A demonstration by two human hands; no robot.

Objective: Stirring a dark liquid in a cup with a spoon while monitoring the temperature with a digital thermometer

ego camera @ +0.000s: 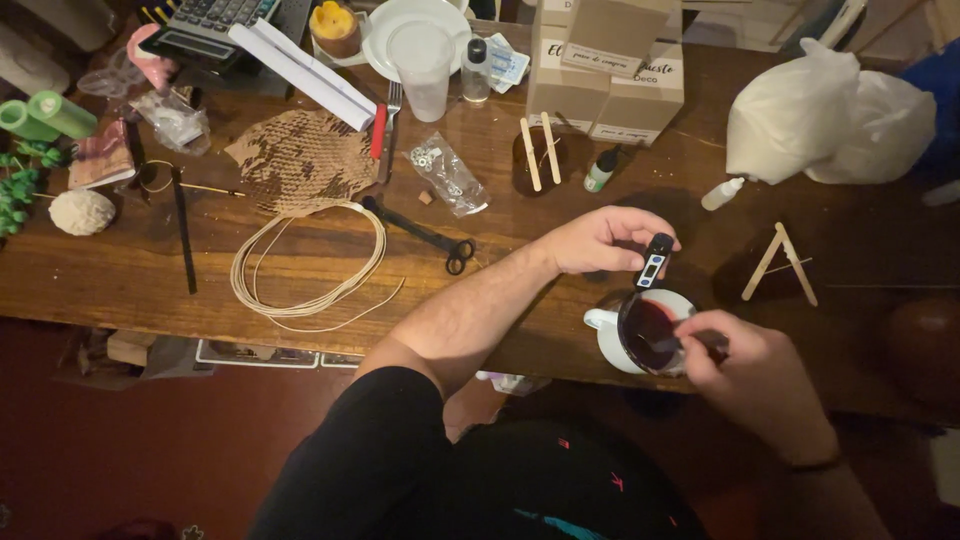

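Thermometer (655, 262) | upright, tip down in mug (603, 330) | left hand (600, 240) pinching; right hand (745, 360) gripping stirrer (672, 344)

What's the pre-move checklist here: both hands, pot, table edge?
1. Left hand grips the thermometer upright over the pot: ok.
2. Right hand holds a stirrer in the dark red liquid: ok.
3. White pot sits close to the near table edge: not ok.
4. Thermometer tip in liquid: cannot tell.
5. Scissors lie apart from both hands: ok.
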